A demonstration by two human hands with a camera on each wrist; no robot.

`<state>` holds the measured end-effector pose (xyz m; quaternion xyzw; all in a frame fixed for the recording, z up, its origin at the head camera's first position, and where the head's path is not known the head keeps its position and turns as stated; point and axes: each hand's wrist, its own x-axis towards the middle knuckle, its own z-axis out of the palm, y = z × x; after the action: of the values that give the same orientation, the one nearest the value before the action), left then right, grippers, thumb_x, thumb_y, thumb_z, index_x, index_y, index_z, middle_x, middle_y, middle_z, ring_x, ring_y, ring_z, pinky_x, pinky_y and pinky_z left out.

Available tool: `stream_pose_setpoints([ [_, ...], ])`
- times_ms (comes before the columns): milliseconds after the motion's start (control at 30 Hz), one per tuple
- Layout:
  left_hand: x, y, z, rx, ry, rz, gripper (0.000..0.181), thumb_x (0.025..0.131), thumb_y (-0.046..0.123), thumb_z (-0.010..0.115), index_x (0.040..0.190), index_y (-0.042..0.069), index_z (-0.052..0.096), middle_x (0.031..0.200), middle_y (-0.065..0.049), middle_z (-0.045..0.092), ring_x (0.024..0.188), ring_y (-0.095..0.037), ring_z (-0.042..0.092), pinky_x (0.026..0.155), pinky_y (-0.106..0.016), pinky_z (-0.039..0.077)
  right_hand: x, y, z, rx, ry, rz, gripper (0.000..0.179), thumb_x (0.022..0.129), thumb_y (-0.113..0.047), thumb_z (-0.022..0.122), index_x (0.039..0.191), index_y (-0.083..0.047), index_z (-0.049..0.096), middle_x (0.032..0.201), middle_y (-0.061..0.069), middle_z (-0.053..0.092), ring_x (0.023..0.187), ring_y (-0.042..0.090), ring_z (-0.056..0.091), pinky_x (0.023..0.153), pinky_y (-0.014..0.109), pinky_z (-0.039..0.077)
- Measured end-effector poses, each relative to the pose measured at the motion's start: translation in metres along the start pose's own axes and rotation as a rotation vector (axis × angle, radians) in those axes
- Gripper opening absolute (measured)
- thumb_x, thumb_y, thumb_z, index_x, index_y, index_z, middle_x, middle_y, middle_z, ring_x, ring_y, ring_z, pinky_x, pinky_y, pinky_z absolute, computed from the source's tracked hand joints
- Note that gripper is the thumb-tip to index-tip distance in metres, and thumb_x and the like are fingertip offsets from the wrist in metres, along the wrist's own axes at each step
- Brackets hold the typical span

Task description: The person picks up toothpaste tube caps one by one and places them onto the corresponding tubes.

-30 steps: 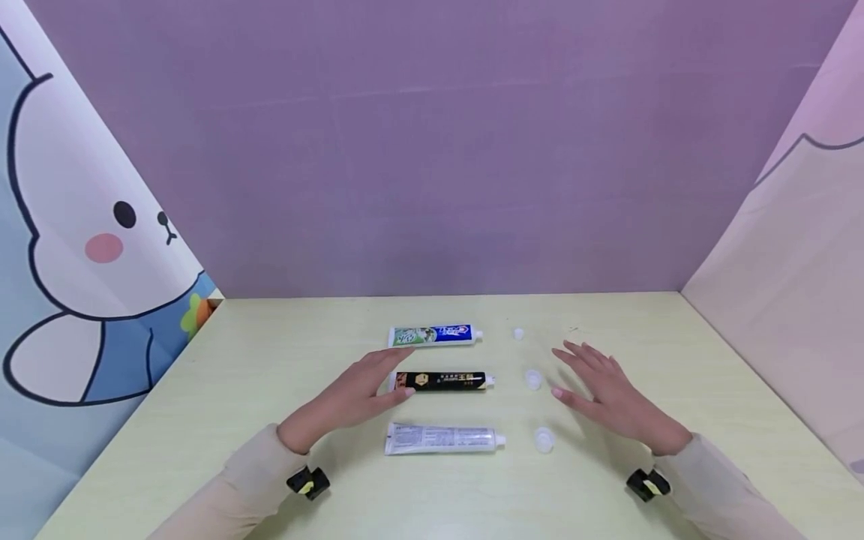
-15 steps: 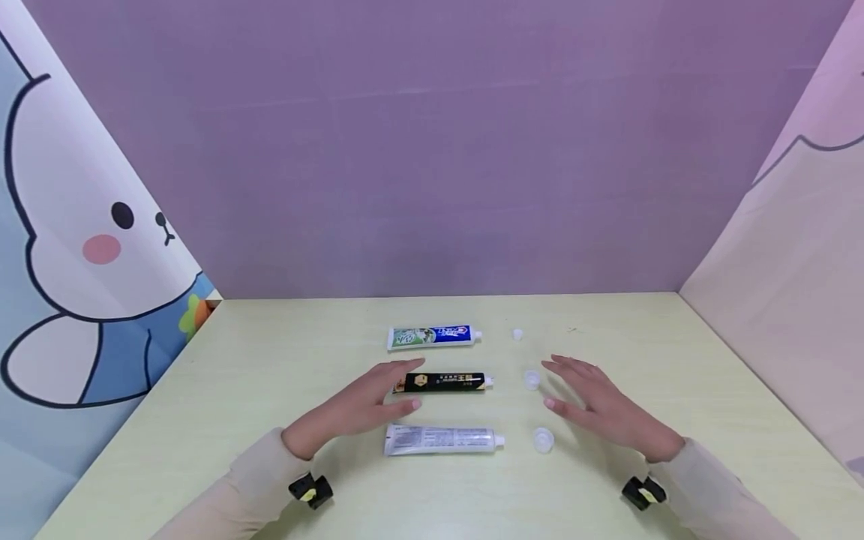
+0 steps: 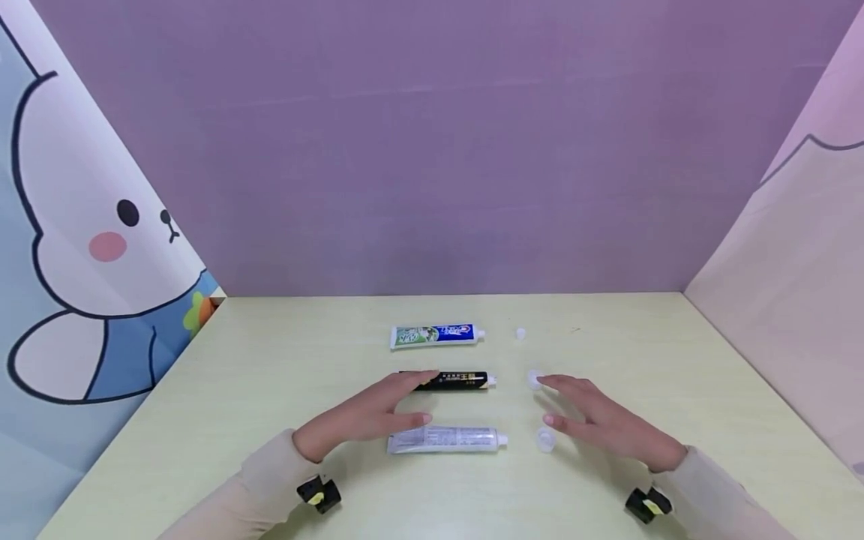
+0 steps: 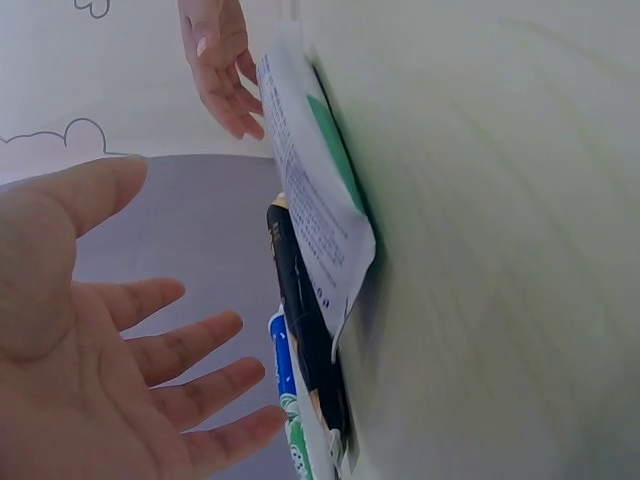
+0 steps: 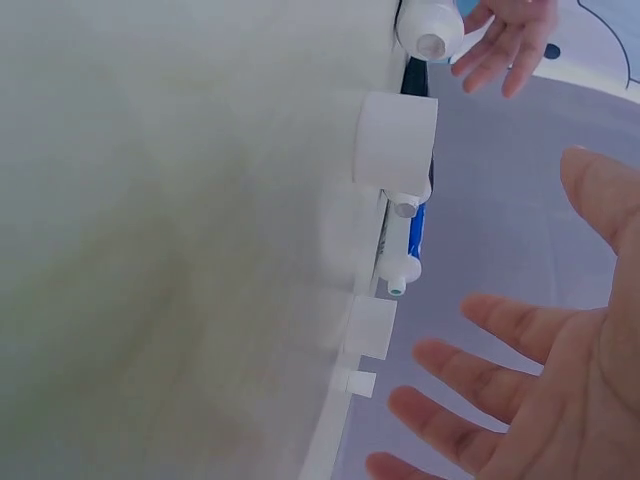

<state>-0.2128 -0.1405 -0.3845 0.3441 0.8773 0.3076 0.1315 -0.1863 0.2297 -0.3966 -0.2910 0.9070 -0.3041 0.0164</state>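
Observation:
Three uncapped toothpaste tubes lie in a column on the table, nozzles to the right: a blue and green tube (image 3: 435, 335) at the back, a black tube (image 3: 462, 381) in the middle and a white tube (image 3: 452, 439) in front. Right of each nozzle sits a white cap: a small back cap (image 3: 520, 334), a middle cap (image 3: 534, 379) and a front cap (image 3: 545, 439). My left hand (image 3: 374, 409) hovers with spread fingers over the left ends of the black and white tubes. My right hand (image 3: 604, 420), fingers extended and holding nothing, is beside the middle and front caps.
The pale table (image 3: 270, 337) ends at a purple backdrop (image 3: 432, 150). A cartoon-printed panel (image 3: 101, 225) stands at the left and a pale pink one (image 3: 803, 285) at the right. Each wrist wears a small black camera.
Both hands have moved toward the table's front edge, and the left hand a little to the right. The left now overlaps the white tube; the right fingertips now overlap the middle cap. Tubes and caps stay put.

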Motion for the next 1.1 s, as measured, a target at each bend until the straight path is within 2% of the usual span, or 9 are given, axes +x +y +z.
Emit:
stream_pose_setpoints([
  [200,0.000,0.005,0.002,-0.021,-0.035,0.036,0.068,0.093,0.040,0.056,0.149,0.014,0.028,0.152,-0.003,0.030,0.139,-0.021,0.024,0.112,-0.045,0.020,-0.002,-0.001,0.000,-0.013,-0.012,-0.003,0.057,0.093,-0.034,0.058,0.140,-0.009,0.041,0.141,0.012,0.043,0.126,0.032,0.039,0.095,0.056,0.036],
  [333,0.000,0.007,0.004,-0.031,-0.050,0.032,0.068,0.092,0.040,0.057,0.148,0.014,0.029,0.151,-0.003,0.031,0.139,-0.021,0.027,0.111,-0.045,0.023,-0.003,-0.003,-0.001,0.019,-0.036,0.006,0.060,0.091,-0.036,0.061,0.141,-0.011,0.041,0.141,0.011,0.042,0.126,0.032,0.039,0.095,0.056,0.036],
  [600,-0.002,0.011,0.009,-0.031,-0.057,0.040,0.068,0.090,0.035,0.060,0.147,0.013,0.031,0.148,-0.005,0.038,0.133,-0.023,0.036,0.105,-0.047,0.031,-0.006,-0.011,0.002,0.221,-0.105,0.087,0.063,0.087,-0.035,0.066,0.140,-0.013,0.040,0.141,0.016,0.040,0.123,0.041,0.039,0.090,0.056,0.038],
  [933,0.001,0.014,0.012,-0.028,-0.086,0.051,0.069,0.090,0.036,0.062,0.147,0.013,0.031,0.146,-0.005,0.039,0.129,-0.022,0.040,0.103,-0.044,0.034,-0.007,-0.010,0.003,0.273,-0.132,0.060,0.066,0.082,-0.031,0.072,0.135,-0.004,0.043,0.134,0.018,0.048,0.113,0.039,0.047,0.090,0.033,0.045],
  [1100,0.000,0.014,0.015,-0.038,-0.088,0.054,0.071,0.088,0.036,0.063,0.147,0.013,0.031,0.144,-0.007,0.041,0.128,-0.023,0.042,0.102,-0.045,0.036,-0.009,-0.008,0.004,0.295,-0.141,0.023,0.066,0.080,-0.028,0.074,0.133,-0.002,0.045,0.131,0.020,0.049,0.110,0.031,0.050,0.090,0.029,0.045],
])
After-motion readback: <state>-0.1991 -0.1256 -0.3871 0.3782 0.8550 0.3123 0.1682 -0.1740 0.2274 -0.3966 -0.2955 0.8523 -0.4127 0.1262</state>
